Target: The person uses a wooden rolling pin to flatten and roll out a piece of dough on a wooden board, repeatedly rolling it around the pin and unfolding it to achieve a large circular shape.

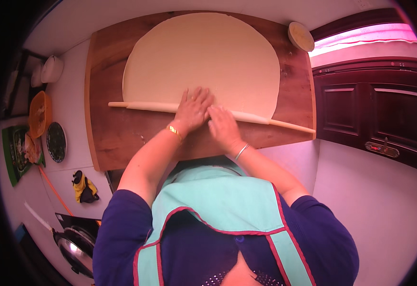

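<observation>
A large, thin round sheet of dough [201,59] covers most of the wooden board. Its near edge is wrapped around a long, slim rolling pin [292,126], whose bare ends stick out on both sides. My left hand [195,109] lies over the middle of the wrapped pin, fingers stretched forward onto the dough. Just to its right and slightly nearer, my right hand [224,127] rests on the same roll with its fingers together and bent. The two hands almost touch. The undersides of both hands are hidden.
The wooden board [113,138] has a small bowl [301,36] at its far right corner. A dark red panelled door [361,109] stands at the right. On the left are an orange basket [40,114], a dark round lid or plate [56,142], a green bag [15,157] and a pan [75,252].
</observation>
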Demonstrator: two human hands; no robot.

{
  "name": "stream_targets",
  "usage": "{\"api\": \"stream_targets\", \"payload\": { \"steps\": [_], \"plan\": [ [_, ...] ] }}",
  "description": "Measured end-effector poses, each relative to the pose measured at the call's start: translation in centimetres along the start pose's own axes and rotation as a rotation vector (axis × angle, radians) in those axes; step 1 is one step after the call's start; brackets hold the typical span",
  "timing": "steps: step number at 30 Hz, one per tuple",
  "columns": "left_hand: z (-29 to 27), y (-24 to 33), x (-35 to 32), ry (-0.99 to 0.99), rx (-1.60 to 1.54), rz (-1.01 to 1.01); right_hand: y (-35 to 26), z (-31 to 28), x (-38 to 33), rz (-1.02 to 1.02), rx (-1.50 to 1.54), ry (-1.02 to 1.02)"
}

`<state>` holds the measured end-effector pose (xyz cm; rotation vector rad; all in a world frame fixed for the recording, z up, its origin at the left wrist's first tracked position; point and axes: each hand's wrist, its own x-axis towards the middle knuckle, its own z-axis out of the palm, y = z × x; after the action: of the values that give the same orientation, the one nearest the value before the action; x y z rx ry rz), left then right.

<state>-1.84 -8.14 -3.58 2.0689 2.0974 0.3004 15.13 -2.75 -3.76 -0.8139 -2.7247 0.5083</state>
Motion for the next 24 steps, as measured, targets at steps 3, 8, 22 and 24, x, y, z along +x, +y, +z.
{"api": "stream_targets", "payload": {
  "steps": [3,8,22,24],
  "plan": [
    [0.1,-2.0,4.0,-0.011,0.037,-0.007,0.0,-0.4,4.4,0.053,-0.037,0.014],
    [0.0,-4.5,8.8,0.146,-0.037,-0.232,5.8,-1.1,15.5,0.089,-0.265,0.034],
    [-2.5,-11.0,24.6,0.508,0.091,-0.254,11.8,-3.6,28.8,0.082,-0.099,0.121],
    [-2.5,-11.9,26.6,0.697,0.226,-0.186,12.7,-2.4,29.4,-0.021,-0.126,0.284]
  ]
}}
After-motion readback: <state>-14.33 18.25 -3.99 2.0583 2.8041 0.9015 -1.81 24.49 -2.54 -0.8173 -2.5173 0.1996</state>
